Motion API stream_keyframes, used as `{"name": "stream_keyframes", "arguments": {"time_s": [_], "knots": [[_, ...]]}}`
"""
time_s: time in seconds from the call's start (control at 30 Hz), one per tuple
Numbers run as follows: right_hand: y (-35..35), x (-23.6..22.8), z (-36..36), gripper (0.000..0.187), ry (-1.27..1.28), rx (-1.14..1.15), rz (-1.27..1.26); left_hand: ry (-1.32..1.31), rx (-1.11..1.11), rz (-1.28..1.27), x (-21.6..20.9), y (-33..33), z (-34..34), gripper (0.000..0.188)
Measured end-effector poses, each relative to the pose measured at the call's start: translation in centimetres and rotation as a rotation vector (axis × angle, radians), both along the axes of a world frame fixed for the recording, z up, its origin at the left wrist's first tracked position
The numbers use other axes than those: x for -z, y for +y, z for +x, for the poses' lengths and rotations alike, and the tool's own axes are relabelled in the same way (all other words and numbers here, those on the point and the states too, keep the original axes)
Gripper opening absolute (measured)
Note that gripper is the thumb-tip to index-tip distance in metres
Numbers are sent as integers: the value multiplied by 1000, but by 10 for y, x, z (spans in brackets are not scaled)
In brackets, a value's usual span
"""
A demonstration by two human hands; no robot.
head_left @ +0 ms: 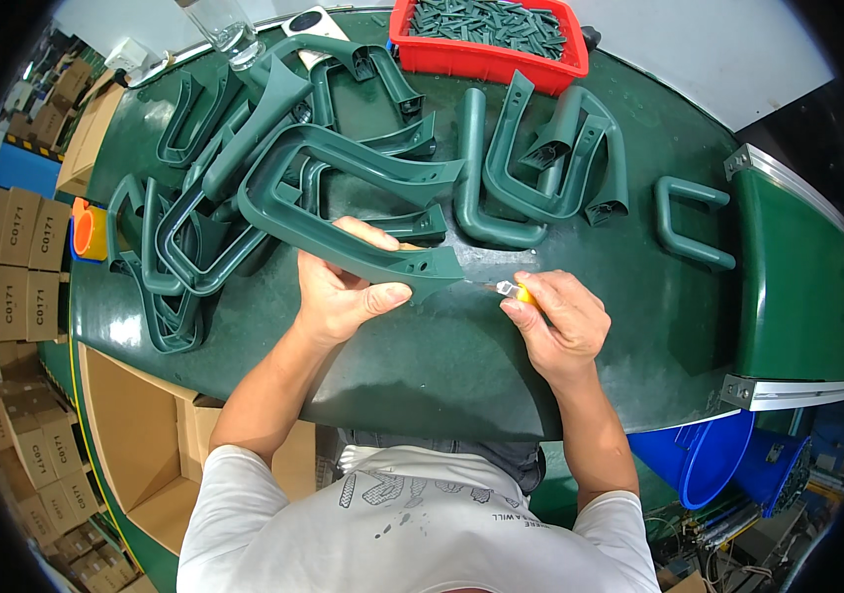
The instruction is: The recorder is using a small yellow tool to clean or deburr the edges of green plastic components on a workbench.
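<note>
My left hand (335,298) is closed round the lower arm of a dark green U-shaped plastic handle (315,240), thumb on the near side and fingers behind. The handle's flared end, with small holes, points right. In my right hand (568,324) a small yellow-handled trimming knife (519,292) is pinched between thumb and fingers. Its thin tip points left, close to the flared end; whether it touches the plastic I cannot tell. Behind my hands lie more handles of the same kind, heaped at the left (179,287) and grouped right of centre (540,203).
A red bin (491,64) full of small green pieces stands at the table's back. One smaller green handle (674,222) lies near the conveyor (802,287) on the right. An open cardboard box (140,425) sits below left, a blue bin (704,460) below right. Stacked cartons (14,232) fill the far left.
</note>
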State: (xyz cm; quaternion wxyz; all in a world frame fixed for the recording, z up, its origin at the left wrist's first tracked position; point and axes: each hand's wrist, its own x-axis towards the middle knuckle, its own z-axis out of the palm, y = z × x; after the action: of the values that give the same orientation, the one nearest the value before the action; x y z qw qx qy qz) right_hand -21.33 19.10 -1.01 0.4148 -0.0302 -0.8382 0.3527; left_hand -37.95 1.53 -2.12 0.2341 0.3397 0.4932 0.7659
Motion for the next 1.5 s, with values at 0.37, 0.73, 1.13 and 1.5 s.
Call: {"name": "stream_keyframes", "arguments": {"time_s": [0.37,0.73,1.13,1.5], "knots": [[5,-9,-1,19,-135,358,-86,-67,152,139,-1,4,10,48],[8,3,-1,19,-21,267,-199,87,234,164,5,6,12,46],[8,6,-3,19,-49,271,-158,16,247,194,2,6,16,42],[9,8,-3,19,-6,297,-126,4,346,228,2,5,15,41]]}}
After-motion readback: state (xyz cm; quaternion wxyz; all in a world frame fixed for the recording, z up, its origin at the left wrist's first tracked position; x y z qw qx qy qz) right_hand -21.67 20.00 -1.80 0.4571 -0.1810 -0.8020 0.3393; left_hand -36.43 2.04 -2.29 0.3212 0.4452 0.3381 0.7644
